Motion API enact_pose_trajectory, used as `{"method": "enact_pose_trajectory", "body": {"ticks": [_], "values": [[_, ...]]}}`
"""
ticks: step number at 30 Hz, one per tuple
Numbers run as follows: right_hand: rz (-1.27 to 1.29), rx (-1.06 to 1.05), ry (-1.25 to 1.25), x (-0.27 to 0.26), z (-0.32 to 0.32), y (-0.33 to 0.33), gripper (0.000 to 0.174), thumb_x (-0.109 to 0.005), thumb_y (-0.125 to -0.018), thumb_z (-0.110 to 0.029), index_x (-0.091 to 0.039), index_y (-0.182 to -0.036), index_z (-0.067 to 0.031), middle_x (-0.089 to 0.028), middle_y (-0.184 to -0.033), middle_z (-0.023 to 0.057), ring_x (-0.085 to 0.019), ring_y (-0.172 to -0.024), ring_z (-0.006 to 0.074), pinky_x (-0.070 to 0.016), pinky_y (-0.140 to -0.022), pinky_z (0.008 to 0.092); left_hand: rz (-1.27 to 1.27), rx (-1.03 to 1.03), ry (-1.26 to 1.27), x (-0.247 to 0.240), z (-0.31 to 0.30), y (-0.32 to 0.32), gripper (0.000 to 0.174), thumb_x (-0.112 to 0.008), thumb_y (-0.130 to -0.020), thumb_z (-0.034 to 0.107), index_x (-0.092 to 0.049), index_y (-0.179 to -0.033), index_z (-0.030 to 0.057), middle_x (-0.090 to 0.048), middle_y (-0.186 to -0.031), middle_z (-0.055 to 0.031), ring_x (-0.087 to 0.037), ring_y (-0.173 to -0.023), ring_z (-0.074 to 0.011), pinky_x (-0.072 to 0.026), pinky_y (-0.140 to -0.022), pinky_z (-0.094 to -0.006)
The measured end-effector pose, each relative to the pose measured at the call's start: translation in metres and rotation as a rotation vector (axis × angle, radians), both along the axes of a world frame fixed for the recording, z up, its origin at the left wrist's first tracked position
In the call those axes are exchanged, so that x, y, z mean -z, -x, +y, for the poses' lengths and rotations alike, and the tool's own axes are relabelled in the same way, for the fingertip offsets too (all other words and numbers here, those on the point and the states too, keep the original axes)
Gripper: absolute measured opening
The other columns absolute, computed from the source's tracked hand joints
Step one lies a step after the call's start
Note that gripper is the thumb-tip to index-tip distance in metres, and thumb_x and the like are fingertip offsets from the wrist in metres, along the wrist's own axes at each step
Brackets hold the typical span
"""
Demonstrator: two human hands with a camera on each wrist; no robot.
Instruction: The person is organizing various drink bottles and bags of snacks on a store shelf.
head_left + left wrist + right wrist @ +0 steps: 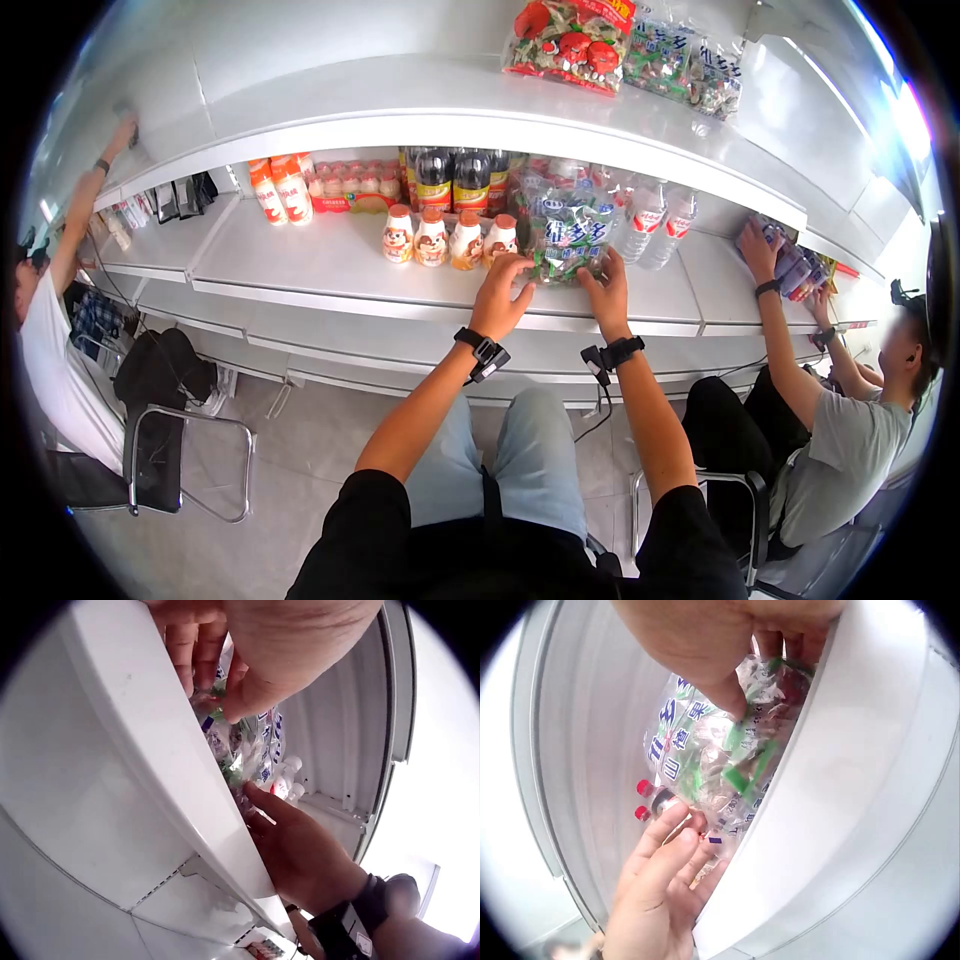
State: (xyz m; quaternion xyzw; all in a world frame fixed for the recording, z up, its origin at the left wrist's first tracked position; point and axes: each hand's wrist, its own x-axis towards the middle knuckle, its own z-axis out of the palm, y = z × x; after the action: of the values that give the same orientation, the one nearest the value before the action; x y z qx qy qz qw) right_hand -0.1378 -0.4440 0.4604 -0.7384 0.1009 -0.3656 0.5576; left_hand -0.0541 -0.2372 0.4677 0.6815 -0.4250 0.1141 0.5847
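A clear plastic bag of wrapped sweets (572, 235) with blue lettering and green bits stands at the front of the middle shelf (330, 270). My left hand (500, 300) grips its left side, fingers at the edge and thumb toward the front. On the opposite side my right hand (607, 300) holds the bag, its thumb lying on the front face in the right wrist view, the other fingers partly hidden behind the plastic. The bag's lower edge sits close to the white shelf lip (780, 825).
Several small orange-capped bottles (431, 238) stand left of the bag, with dark bottles (472, 180) behind. Clear water bottles (645, 222) are to the right. An upper shelf (420, 105) overhangs, bearing more bags (570, 45). People sit at the right (850, 440) and left (60, 370).
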Motion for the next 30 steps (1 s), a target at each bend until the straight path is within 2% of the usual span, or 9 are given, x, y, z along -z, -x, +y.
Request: {"method": "enact_pose_trajectory", "body": {"ticks": [2, 5, 7, 12, 19, 22, 25, 26, 30], "values": [[-0.013, -0.007, 0.013, 0.005, 0.0, 0.001, 0.076, -0.076, -0.082, -0.014, -0.033, -0.143, 0.0014, -0.053, -0.132, 0.0207, -0.054, -0.12, 0.0293, -0.0447, -0.099, 0.0368, -0.05, -0.009, -0.018, 0.007, 0.002, 0.003, 0.038, -0.069, -0.082, 0.007, -0.058, -0.119, 0.0098, -0.056, -0.119, -0.0076, -0.059, -0.106, -0.0238, -0.0512, -0.082, -0.0339], [0.019, 0.087, 0.228, 0.004, 0.004, 0.002, 0.077, -0.076, -0.082, -0.014, -0.032, -0.143, 0.0028, -0.052, -0.132, 0.022, -0.054, -0.119, 0.0296, -0.0445, -0.099, 0.037, -0.148, -0.055, -0.042, 0.002, 0.003, 0.012, 0.033, -0.069, -0.081, 0.006, -0.062, -0.114, 0.0092, -0.058, -0.118, -0.0076, -0.058, -0.109, -0.0265, -0.0502, -0.087, -0.0357], [0.018, 0.123, 0.213, -0.003, 0.015, 0.002, 0.081, -0.078, -0.08, -0.016, -0.031, -0.143, 0.0039, -0.051, -0.133, 0.0244, -0.053, -0.121, 0.0323, -0.0438, -0.1, 0.0385, -0.203, -0.082, -0.043, -0.001, 0.002, 0.013, 0.033, -0.069, -0.08, 0.006, -0.063, -0.112, 0.0087, -0.059, -0.117, -0.008, -0.058, -0.11, -0.0284, -0.0492, -0.091, -0.0372], [0.05, 0.279, 0.387, 0.003, 0.025, -0.003, 0.087, -0.08, -0.077, -0.022, -0.03, -0.143, 0.0049, -0.053, -0.127, 0.0254, -0.053, -0.117, 0.0372, -0.0451, -0.096, 0.0401, -0.198, -0.043, -0.133, 0.002, 0.006, 0.016, 0.038, -0.068, -0.081, 0.01, -0.062, -0.119, 0.0092, -0.058, -0.122, -0.0079, -0.056, -0.113, -0.0288, -0.0482, -0.094, -0.0392], [0.123, 0.381, 0.506, -0.009, 0.032, -0.01, 0.086, -0.08, -0.077, -0.024, -0.031, -0.142, 0.0044, -0.055, -0.125, 0.0225, -0.056, -0.11, 0.0364, -0.0466, -0.091, 0.0422, -0.257, -0.102, -0.252, 0.002, -0.002, 0.018, 0.047, -0.066, -0.082, 0.015, -0.056, -0.128, 0.0072, -0.054, -0.131, -0.0086, -0.055, -0.116, -0.0299, -0.0473, -0.096, -0.0393], [0.185, 0.388, 0.391, -0.014, 0.04, -0.004, 0.087, -0.08, -0.077, -0.024, -0.03, -0.143, 0.0039, -0.054, -0.128, 0.0218, -0.054, -0.114, 0.0364, -0.0456, -0.094, 0.0421, -0.265, -0.096, -0.251, -0.002, 0.0, 0.015, 0.048, -0.066, -0.081, 0.015, -0.056, -0.127, 0.0081, -0.054, -0.132, -0.0086, -0.055, -0.117, -0.0304, -0.0467, -0.097, -0.0396], [0.062, 0.372, 0.416, -0.009, 0.035, -0.003, 0.09, -0.08, -0.077, -0.023, -0.029, -0.145, 0.0033, -0.051, -0.132, 0.0226, -0.051, -0.12, 0.0366, -0.0437, -0.099, 0.0414, -0.227, -0.077, -0.184, 0.002, 0.003, 0.015, 0.047, -0.068, -0.08, 0.013, -0.057, -0.126, 0.0095, -0.056, -0.13, -0.009, -0.055, -0.117, -0.0309, -0.0468, -0.097, -0.0397], [0.041, 0.338, 0.368, -0.008, 0.034, -0.001, 0.089, -0.079, -0.079, -0.024, -0.027, -0.147, 0.0027, -0.047, -0.137, 0.0233, -0.046, -0.128, 0.0359, -0.0389, -0.105, 0.041, -0.206, -0.087, -0.16, 0.003, 0.004, 0.016, 0.047, -0.068, -0.08, 0.013, -0.057, -0.125, 0.0099, -0.057, -0.129, -0.0091, -0.055, -0.117, -0.0309, -0.0468, -0.096, -0.0397], [-0.061, 0.306, 0.31, -0.007, 0.032, 0.006, 0.082, -0.072, -0.085, -0.023, -0.025, -0.147, 0.0023, -0.043, -0.142, 0.0232, -0.042, -0.133, 0.0344, -0.0308, -0.111, 0.0436, -0.207, -0.117, -0.063, -0.001, 0.004, 0.018, 0.047, -0.071, -0.077, 0.012, -0.058, -0.122, 0.0108, -0.06, -0.122, -0.01, -0.057, -0.113, -0.031, -0.0484, -0.093, -0.0398]]}}
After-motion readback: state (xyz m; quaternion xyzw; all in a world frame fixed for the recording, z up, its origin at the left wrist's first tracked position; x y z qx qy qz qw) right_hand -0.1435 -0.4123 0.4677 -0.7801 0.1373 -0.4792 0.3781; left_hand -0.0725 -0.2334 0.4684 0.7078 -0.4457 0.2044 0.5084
